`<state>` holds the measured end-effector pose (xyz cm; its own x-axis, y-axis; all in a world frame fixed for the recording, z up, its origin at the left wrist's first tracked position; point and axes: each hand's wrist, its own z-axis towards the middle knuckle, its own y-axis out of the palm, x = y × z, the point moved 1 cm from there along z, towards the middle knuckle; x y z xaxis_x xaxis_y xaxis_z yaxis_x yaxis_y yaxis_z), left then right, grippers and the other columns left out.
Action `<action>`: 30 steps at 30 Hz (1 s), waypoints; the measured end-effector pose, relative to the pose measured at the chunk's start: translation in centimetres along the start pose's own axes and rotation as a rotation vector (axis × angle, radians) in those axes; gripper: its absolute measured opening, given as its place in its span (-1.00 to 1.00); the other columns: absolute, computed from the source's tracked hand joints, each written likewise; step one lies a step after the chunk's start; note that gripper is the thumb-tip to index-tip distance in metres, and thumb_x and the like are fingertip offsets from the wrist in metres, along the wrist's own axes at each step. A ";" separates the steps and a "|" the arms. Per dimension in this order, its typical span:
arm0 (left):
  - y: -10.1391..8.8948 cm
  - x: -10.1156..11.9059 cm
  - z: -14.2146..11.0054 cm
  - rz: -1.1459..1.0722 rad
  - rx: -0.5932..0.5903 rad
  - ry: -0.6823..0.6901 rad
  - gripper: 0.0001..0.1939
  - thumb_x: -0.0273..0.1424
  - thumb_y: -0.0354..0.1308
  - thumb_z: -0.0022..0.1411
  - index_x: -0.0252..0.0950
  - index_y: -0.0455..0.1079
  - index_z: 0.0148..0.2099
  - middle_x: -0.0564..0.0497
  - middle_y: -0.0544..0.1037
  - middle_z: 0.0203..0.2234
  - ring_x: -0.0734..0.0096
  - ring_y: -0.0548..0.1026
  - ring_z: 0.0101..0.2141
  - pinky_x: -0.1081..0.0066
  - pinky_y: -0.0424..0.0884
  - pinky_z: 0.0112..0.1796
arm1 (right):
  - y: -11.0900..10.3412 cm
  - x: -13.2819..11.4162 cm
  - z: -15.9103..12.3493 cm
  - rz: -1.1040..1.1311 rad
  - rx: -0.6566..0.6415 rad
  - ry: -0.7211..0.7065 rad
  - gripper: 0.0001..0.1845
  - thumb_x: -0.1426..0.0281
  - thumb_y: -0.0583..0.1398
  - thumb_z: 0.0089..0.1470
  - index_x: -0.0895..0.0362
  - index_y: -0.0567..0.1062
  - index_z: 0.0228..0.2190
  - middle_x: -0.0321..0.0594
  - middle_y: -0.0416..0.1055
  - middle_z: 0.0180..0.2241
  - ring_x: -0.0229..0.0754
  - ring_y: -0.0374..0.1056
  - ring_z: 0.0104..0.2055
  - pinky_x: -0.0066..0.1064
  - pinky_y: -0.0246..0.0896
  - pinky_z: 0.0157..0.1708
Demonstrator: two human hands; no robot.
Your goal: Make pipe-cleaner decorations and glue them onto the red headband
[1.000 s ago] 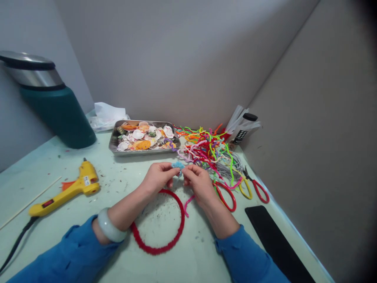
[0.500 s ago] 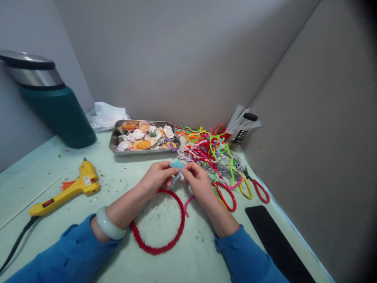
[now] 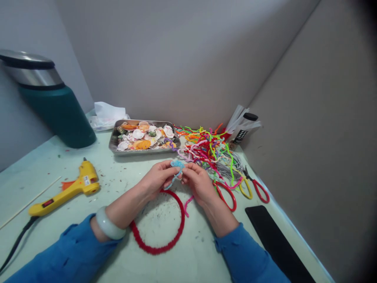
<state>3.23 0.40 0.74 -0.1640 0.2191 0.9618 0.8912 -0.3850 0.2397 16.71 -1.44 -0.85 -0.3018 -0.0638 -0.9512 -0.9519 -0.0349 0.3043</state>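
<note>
A light blue pipe cleaner (image 3: pixel 178 164), bent into small loops with a loose tail hanging down, is held between both hands above the table. My left hand (image 3: pixel 159 177) pinches it from the left, thumb against fingers. From the right, my right hand (image 3: pixel 198 180) grips its other side with thumb and fingertips. Just below the hands lies a red fuzzy ring (image 3: pixel 157 250), its upper left part hidden by my left forearm. A short pink pipe cleaner (image 3: pixel 186 209) rests beside the ring, partly under my right wrist.
A yellow glue gun (image 3: pixel 70 188) and a thin stick (image 3: pixel 32 201) lie left. Behind stand a green bottle (image 3: pixel 59 114) and a metal tray (image 3: pixel 141 153) of shells. Right are tangled pipe cleaners (image 3: pixel 206 149), red-handled scissors (image 3: pixel 260 191), pliers-like red handles (image 3: pixel 229 196) and a black strip (image 3: pixel 273 239).
The fingers have shifted slightly around the light blue pipe cleaner, and its tail has turned a little. The right hand's fingers sit a bit differently; the rest stays put.
</note>
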 end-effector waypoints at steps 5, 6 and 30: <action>0.1 0.0 -0.2 -0.003 0.037 -0.018 -0.77 -0.29 0.25 -0.04 -0.32 0.32 -0.40 0.15 0.36 -0.63 0.69 0.13 -0.70 0.56 -0.01 -0.66 | 0.1 0.1 0.0 -0.036 0.046 -0.057 -0.85 0.34 0.25 -0.14 0.12 0.38 -0.53 -0.40 0.31 -0.63 -0.34 0.13 -0.59 -0.46 0.07 -0.51; 0.1 0.1 -0.2 0.009 0.048 -0.006 -0.77 -0.29 0.25 -0.05 -0.32 0.33 -0.40 0.13 0.37 -0.61 0.68 0.15 -0.69 0.56 0.00 -0.65 | 0.1 0.1 -0.1 -0.074 0.067 -0.086 -0.85 0.33 0.25 -0.13 0.12 0.38 -0.53 -0.40 0.31 -0.63 -0.34 0.14 -0.58 -0.47 0.06 -0.51; -0.6 0.5 -0.2 0.099 0.009 -0.028 -0.83 -0.34 0.24 -0.06 -0.33 0.34 -0.50 0.11 0.27 -0.60 0.61 0.16 -0.62 0.52 0.05 -0.63 | 0.0 0.7 -0.2 -0.352 0.132 -0.362 -0.90 0.34 0.16 0.03 0.10 0.35 -0.45 -0.38 0.23 -0.53 -0.30 0.14 -0.50 -0.46 0.06 -0.46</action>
<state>2.54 0.53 1.14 -0.0635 0.2054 0.9766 0.9062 -0.3980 0.1426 16.52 -1.72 -1.49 0.0608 0.2785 -0.9585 -0.9906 0.1349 -0.0236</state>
